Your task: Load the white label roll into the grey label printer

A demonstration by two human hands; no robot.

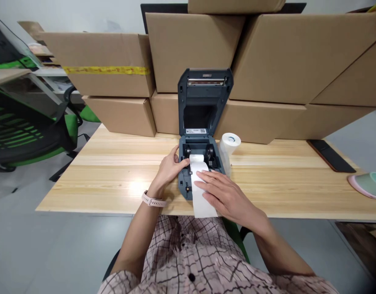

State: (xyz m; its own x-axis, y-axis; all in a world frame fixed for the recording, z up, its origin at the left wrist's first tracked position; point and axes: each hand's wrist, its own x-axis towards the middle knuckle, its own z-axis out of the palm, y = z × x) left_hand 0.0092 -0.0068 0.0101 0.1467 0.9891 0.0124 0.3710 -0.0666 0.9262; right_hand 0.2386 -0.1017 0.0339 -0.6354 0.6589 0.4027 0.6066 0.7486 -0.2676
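Observation:
A dark grey label printer (184, 185) stands on the wooden table with its lid (203, 106) raised. Inside it sits a small roll of white label paper (196, 158), and a strip of the paper (203, 206) runs out over the printer's front toward me. My left hand (171, 167) is at the printer's left side, thumb over the edge near the roll, fingers apart along the outside. Flat on the paper strip lies my right hand (221, 192), fingers stretched out. Part of the printer's right front is hidden under it.
Right behind the printer's side stands a larger white paper roll (231, 141) in clear wrap. Stacked cardboard boxes (194, 49) line the table's back. A black phone (330, 156) and a pale green cup (368, 184) are at the right. A green office chair (31, 130) stands left.

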